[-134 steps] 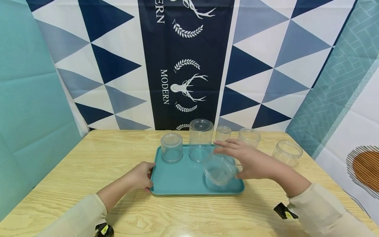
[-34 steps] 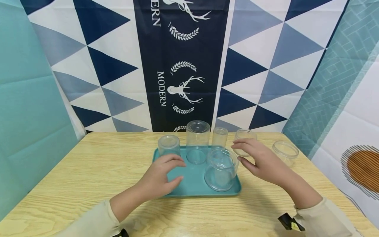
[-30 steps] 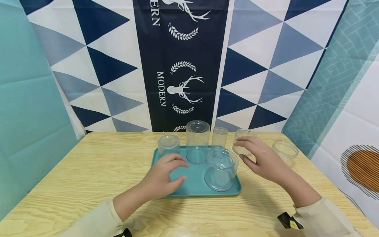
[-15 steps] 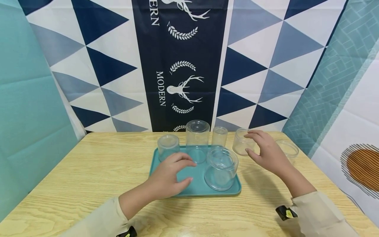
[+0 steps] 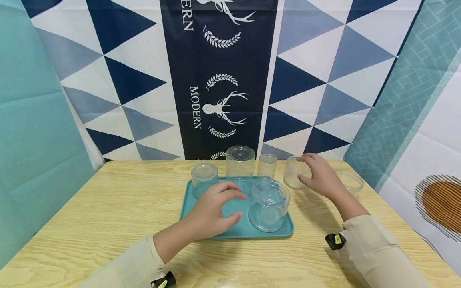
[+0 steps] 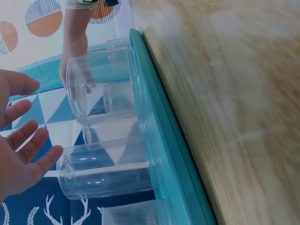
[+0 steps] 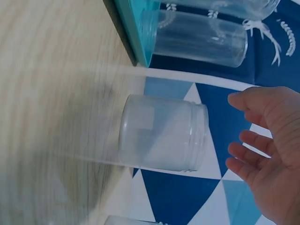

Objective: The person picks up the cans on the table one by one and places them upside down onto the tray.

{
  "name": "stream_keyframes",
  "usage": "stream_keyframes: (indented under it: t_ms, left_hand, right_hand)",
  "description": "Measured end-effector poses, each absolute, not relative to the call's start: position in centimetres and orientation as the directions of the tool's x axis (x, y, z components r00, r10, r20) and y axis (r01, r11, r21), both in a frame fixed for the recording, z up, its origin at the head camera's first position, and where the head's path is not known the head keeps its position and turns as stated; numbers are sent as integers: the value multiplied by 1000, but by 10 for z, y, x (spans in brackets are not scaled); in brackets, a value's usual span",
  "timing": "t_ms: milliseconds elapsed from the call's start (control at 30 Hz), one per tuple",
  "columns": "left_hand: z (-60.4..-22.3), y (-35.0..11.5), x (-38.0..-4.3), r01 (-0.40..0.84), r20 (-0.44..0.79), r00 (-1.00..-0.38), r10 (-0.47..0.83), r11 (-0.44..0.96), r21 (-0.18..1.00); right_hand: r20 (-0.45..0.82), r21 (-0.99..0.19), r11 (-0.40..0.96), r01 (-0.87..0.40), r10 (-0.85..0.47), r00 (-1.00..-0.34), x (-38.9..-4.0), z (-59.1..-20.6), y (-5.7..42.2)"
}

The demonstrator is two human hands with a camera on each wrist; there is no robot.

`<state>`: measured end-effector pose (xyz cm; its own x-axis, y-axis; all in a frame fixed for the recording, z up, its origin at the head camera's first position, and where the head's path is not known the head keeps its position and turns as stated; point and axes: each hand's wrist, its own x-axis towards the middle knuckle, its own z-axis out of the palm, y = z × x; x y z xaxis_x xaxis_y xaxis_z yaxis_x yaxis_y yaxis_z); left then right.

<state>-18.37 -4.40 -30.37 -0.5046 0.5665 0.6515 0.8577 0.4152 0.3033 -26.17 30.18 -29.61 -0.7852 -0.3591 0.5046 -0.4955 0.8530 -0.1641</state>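
My left hand (image 5: 216, 208) is over the front left of the teal tray (image 5: 234, 231), fingers spread and holding nothing. Just right of its fingertips, a wide clear jar (image 5: 268, 208) stands on the tray. My right hand (image 5: 318, 178), thumb and fingers apart, is at the right side of another clear jar (image 5: 292, 176) on the table beyond the tray's right end. In the right wrist view, that jar (image 7: 161, 133) stands with its threaded mouth up, and a gap shows between it and the fingertips.
Along the tray's back stand a short jar (image 5: 204, 180), a tall jar (image 5: 240, 164) and a narrow jar (image 5: 267, 166), all clear. Partly behind the right hand, one more clear jar (image 5: 351, 181) is near the wooden table's right edge. Patterned cloth (image 5: 219, 108) hangs behind.
Earlier, the right hand held the wide jar tilted over the tray and the left gripped the tray's edge. Now that jar stands released; the right hand has moved right and back, the left over the tray.
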Motion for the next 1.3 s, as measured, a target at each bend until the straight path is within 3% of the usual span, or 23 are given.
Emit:
stream_keyframes:
  t_ms: [300,733,1300]
  left_hand:
    - [-296,-39,-191,800,558,-600,573,417,432]
    - [-285,-30,-212,714,476,-683,555,370,594]
    - [-278,-18,-228,615,341,-750,567,406,677]
  right_hand:
    - [296,-191,894,-406,-342,-892,-282,-291,300]
    - [204,-186,900,-394,-357,-912,-305,-290,302]
    - [28,-195,921,-337,-338,-941,-325,-289,301]
